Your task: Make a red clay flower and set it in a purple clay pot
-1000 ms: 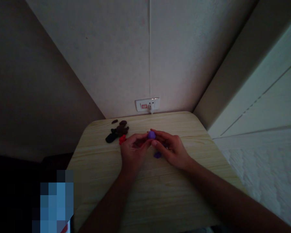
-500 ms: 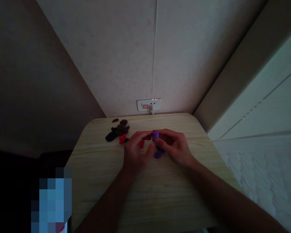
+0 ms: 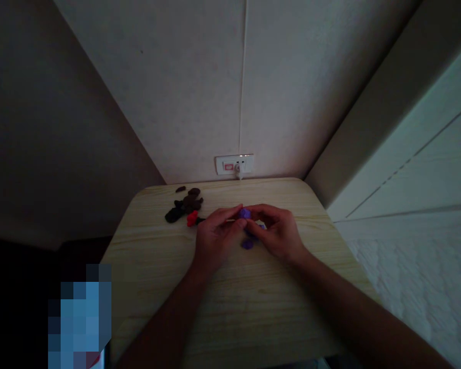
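Note:
A small purple lump [image 3: 245, 213], which looks like modelling clay, is pinched between the fingertips of both hands above the table. My left hand [image 3: 216, 238] is closed on its left side, thumb and forefinger meeting at the lump. From the right, my right hand [image 3: 276, 233] grips it with thumb and forefinger. Just below the fingers, another purple piece [image 3: 247, 244] lies on the tabletop. More purple material [image 3: 253, 234] is partly hidden behind the right thumb.
Left of my hands lie a red piece [image 3: 192, 218], a black piece [image 3: 174, 214] and several dark brown pieces [image 3: 192, 201] on the wooden table [image 3: 215, 318]. A wall socket [image 3: 234, 164] with a plug sits behind the table. A pale cabinet [image 3: 403, 154] stands at the right.
My left thumb has moved up and right onto the purple lump, narrowing its gap to the fingers. A red bit seen behind the left hand is now hidden. The view has shifted slightly.

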`<action>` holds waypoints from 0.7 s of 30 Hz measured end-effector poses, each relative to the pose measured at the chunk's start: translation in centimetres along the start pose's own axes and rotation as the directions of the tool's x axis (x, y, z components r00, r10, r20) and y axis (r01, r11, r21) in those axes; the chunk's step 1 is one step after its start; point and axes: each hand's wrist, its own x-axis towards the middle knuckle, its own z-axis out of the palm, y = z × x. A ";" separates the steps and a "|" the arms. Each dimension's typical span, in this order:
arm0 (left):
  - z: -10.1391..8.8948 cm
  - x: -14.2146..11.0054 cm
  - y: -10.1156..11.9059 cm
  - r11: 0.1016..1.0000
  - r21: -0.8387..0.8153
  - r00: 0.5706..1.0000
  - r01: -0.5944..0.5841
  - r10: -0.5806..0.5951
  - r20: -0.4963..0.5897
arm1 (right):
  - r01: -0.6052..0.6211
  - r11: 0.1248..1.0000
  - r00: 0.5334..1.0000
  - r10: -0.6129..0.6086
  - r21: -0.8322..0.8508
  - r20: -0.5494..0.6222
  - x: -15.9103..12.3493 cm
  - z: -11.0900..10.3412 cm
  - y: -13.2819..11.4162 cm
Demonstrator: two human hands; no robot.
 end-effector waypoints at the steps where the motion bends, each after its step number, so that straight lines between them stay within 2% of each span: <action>1: 0.0 0.0 0.0 1.000 0.011 1.000 -0.006 0.006 -0.001 | 0.009 1.000 1.000 -0.009 0.015 -0.009 0.1 0.0 0.0; 7: -0.1 0.1 0.0 0.997 0.066 0.997 0.044 -0.039 -0.065 | 0.057 0.995 0.994 -0.064 0.079 0.085 0.3 0.0 -0.5; 13: 0.2 -0.3 0.3 0.996 0.081 0.998 0.039 -0.034 -0.060 | -0.108 0.986 0.993 0.101 0.131 0.059 0.4 0.3 -0.8; 17: 0.4 -0.6 0.4 0.993 0.112 0.997 0.044 -0.036 -0.068 | -0.155 0.979 0.988 0.152 0.134 0.026 0.4 0.5 -0.7; 21: 0.4 -0.3 0.4 0.994 0.069 0.995 0.089 -0.085 -0.055 | -0.187 0.976 0.982 0.188 0.115 0.006 0.4 0.6 -0.7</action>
